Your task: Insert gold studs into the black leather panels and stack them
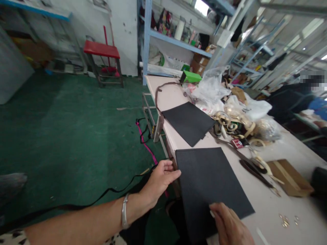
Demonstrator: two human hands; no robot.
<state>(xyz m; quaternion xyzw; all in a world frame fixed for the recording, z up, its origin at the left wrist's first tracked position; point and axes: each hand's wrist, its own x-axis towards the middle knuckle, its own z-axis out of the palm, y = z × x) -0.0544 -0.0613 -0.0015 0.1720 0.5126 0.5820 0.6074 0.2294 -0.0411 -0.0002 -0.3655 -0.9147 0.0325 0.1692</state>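
A large black sheet [209, 180] lies on the pale worktable [258, 200], overhanging its near left edge. My left hand [159, 180], a silver bangle on its wrist, grips the sheet's left edge with curled fingers. At the sheet's near edge my right hand [230, 226] pinches the material. A second black sheet [190, 122] lies farther along the table. A thin black strap [112, 190] runs from under my left hand across the floor.
Clear plastic bags [212, 85], gold rings and buckles [230, 122], a green box [190, 77] and a brown block [290, 177] crowd the table. Blue shelving [176, 41] stands behind. A red stool [103, 54] sits on the green floor. A person in dark clothes [288, 98] is at right.
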